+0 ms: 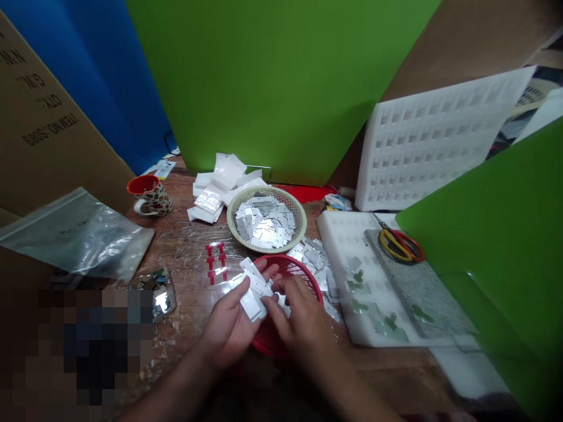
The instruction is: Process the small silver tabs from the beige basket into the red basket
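L hand is palm-up over the near-left part of the red basket, thumb pressed on a small fanned bunch of metal plates, so it's grasping them. R hand is over the same basket, to the right of L; thumb & forefinger bent in on the bunch's right edge, pinching there; can't tell exactly how many plates are btwn the tips.

Rest, rel. to red basket: pale basket just beyond it, full of similar plates; loose pile of same right beside it, spilling twd the foam tray further R. On tray: green T-shaped bits + grey slab w/ scissors on top, red & yellow handles. Red T-shaped bits sit left of basket in two cols. White packets heaped beyond & left, next to pale basket. Mug far left & beyond, w/ clear bag nearer & further L. 2nd foam tray stands upright, well beyond to R.
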`<state>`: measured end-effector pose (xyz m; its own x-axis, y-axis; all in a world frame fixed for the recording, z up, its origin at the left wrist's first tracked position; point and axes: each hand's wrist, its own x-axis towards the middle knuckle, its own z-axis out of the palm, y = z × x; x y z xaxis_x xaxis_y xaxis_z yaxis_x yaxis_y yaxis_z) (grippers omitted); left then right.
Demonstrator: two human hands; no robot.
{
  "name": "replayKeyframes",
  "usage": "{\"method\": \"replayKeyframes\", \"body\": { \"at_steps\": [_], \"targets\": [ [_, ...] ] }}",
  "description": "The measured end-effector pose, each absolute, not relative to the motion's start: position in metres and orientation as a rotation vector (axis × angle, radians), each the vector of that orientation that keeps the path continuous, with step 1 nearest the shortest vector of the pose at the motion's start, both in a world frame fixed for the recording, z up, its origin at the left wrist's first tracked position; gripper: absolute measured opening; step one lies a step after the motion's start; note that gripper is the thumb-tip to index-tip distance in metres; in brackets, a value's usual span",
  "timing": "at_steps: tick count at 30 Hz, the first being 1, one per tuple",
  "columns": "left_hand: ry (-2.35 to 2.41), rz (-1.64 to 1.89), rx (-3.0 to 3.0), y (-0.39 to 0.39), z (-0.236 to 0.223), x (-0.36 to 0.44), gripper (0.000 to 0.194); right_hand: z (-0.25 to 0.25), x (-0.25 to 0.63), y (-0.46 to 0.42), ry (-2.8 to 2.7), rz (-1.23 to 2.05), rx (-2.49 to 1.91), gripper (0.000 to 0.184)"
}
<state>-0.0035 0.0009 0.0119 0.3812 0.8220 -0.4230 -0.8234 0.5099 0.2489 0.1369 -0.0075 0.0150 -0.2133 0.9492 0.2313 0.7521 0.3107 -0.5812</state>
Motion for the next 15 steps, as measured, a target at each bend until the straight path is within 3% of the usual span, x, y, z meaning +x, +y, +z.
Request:
{"method": "replayKeyframes", "body": {
  "at_steps": [4,7,15],
  "targets": [
    [0.551,1.067,0.008,0.002,0.013,-0.005,0.055,0.006,0.134,-0.006,-2.180,0.122,-1.524,0.020],
    [0.570,1.075,0.036,0.002,0.014,-0.007,0.056,0.004,0.135,-0.001,-2.206,0.106,-1.507,0.023],
    [0.651,1.038,0.069,0.001,0.017,-0.012,0.061,0.015,0.152,0.020,-1.561,1.075,-1.475,0.026]
  ]
}}
